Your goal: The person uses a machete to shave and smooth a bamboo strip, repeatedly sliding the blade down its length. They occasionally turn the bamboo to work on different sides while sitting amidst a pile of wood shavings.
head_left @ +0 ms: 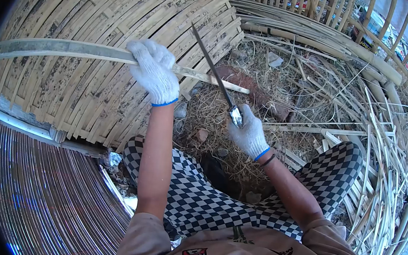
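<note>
My left hand [156,71], in a white knit glove with a blue cuff, is closed round a long split bamboo strip [67,49]. The strip runs from the far left edge past my hand to a pale cut end near the middle. My right hand [248,132], gloved the same way, grips the handle of a long knife [213,68]. Its narrow dark blade points up and to the left, and it crosses over the strip close to that cut end. Shiny metallic wrapping shows at the handle by my fingers.
A woven bamboo wall [101,10] rises at left, above dark corrugated sheeting [41,189]. Shavings [289,87] and stones litter the ground. Bamboo poles [324,40] lie at the back before a slatted fence [338,7]. Split strips [377,192] are heaped at right.
</note>
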`<state>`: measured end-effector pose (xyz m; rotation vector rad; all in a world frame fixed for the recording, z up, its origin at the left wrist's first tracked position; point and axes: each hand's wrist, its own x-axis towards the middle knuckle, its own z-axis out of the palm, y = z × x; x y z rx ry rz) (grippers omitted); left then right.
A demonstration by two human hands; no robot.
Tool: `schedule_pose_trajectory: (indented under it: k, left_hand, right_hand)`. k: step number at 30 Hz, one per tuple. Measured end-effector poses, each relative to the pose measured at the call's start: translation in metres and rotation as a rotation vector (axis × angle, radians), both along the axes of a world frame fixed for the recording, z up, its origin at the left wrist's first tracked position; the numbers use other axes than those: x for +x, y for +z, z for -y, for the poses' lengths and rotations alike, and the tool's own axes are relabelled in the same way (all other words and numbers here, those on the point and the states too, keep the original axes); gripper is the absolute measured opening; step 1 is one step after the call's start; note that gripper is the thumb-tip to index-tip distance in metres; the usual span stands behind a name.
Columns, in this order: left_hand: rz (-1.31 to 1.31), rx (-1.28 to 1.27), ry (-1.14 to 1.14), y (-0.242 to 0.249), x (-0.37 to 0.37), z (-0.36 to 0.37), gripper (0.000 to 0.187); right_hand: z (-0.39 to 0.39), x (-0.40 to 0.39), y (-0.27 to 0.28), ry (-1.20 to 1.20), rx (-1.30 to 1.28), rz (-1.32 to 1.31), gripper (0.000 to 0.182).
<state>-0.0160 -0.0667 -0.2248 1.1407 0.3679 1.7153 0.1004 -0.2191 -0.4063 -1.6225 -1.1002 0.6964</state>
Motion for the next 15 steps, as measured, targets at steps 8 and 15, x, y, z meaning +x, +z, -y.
schedule_pose_trajectory:
  k: [8,15]
  left_hand:
    - [-0.025,0.059,-0.267,-0.033,0.001,0.016,0.054]
    - [-0.066,0.051,-0.376,-0.048,-0.008,0.015,0.053]
  right_hand:
    - [0.002,-0.007,0.024,0.022,0.173,0.131,0.031]
    - [-0.013,0.011,-0.011,0.095,-0.062,0.099,0.035]
